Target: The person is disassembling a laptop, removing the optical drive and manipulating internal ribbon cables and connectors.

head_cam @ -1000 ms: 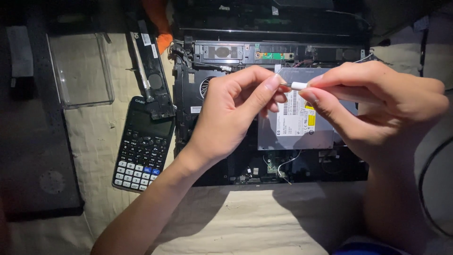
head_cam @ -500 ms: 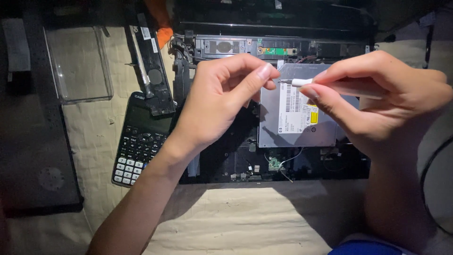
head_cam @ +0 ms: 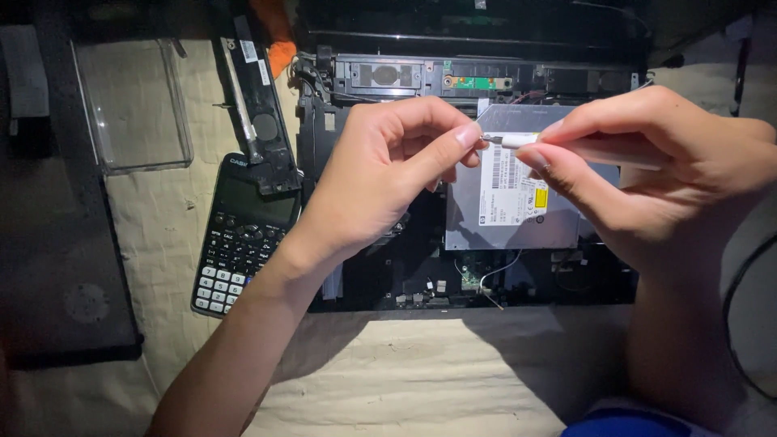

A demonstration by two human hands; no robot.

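White tool (head_cam: 566, 147) sits pinched in the right hand (head_cam: 647, 174) at centre frame; the left hand (head_cam: 388, 182) pinches its metal tip above the silver drive (head_cam: 506, 218). Calculator (head_cam: 243, 235) lies left.

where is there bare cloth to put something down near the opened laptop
The widest bare patch is the cream cloth in front of the opened black laptop chassis, between the two forearms. A narrower strip lies between the clear plastic tray and the black calculator. Over the silver optical drive it is crowded by left hand and right hand.
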